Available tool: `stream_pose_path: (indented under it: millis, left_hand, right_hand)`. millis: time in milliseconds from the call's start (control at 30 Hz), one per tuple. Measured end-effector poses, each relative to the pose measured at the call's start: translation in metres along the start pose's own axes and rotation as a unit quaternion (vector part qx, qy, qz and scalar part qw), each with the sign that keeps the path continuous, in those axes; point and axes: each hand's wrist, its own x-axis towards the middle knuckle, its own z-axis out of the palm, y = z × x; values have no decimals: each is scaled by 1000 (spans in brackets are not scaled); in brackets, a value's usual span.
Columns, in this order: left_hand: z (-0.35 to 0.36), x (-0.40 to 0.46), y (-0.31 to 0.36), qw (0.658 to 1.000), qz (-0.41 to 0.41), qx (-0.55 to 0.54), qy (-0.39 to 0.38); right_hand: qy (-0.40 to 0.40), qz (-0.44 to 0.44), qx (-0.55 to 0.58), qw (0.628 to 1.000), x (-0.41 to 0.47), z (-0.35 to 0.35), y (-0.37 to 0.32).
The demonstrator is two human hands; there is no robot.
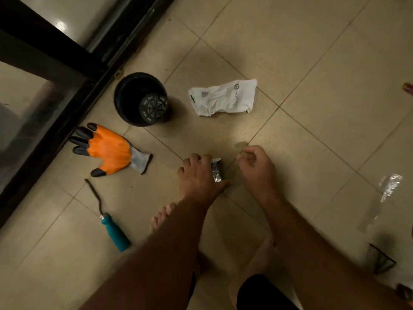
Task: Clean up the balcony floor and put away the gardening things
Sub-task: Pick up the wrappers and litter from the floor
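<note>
My left hand [199,177] is low over the beige tiled floor and grips a small crumpled silver and blue wrapper [216,172]. Just to its right, my right hand [257,167] hovers with loosely curled fingers and holds nothing. A crumpled white plastic bag [223,98] lies on the tiles beyond the hands. A black plastic pot [140,99] lies tipped to the upper left. Below it lies an orange and grey garden glove [109,149] with black fingertips. A hand tool with a teal handle [115,233] lies at the lower left.
A black sliding-door frame [73,104] runs diagonally along the left. Clear plastic wrap [388,186] lies at the right, with a dark wire object [382,260] below it. A small red thing [408,87] shows at the right edge. My bare feet [162,215] stand under my arms.
</note>
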Motion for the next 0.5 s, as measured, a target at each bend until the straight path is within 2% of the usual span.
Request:
stream_pose_path:
  millis: [133,233,400,500]
  left_hand:
    - [29,10,9,999,-13,30,11]
    - [40,14,10,1000,-15,6,-7]
    - [29,18,0,994,0,-110,-17]
    - [16,21,-6,975,-34,-220,19]
  right_hand:
    - [20,-24,23,999,18,15,6]
    - [13,-28,7,999,30,22,4]
    - [-22,-85,-126,988,52,20,-18]
    - [-45,-139,-207,967,71,20,-37]
